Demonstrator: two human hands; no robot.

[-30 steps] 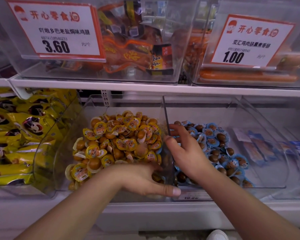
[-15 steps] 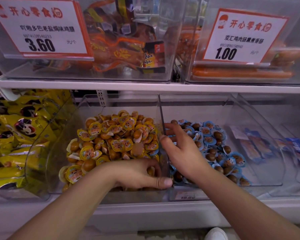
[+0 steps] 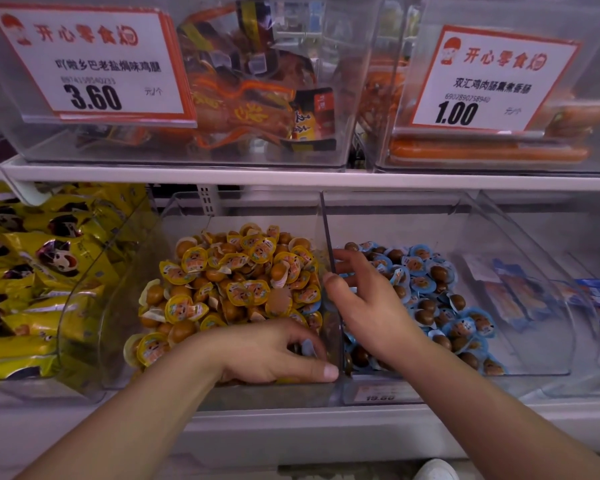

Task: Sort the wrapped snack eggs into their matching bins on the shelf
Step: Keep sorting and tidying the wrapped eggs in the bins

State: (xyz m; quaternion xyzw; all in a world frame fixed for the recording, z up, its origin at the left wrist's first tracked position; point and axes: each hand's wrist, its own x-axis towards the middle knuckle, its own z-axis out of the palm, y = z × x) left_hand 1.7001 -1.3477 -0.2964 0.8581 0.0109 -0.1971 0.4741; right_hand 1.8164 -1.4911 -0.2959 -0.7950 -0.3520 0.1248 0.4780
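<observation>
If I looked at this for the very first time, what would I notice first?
Probably the big heap of yellow-wrapped eggs in the middle clear bin, with the blue-wrapped eggs in the bin just to its right. Next, the left hand curled round a blue packet in the yellow bin's front corner.

Left hand fingers curled, right hand fingers spread

A person's left hand reaches into a clear bin heaped with yellow-wrapped eggs, fingers curled around a blue-wrapped egg. The right hand rests, fingers spread, over the neighbouring bin of blue-wrapped eggs, thumb at the clear divider.
</observation>
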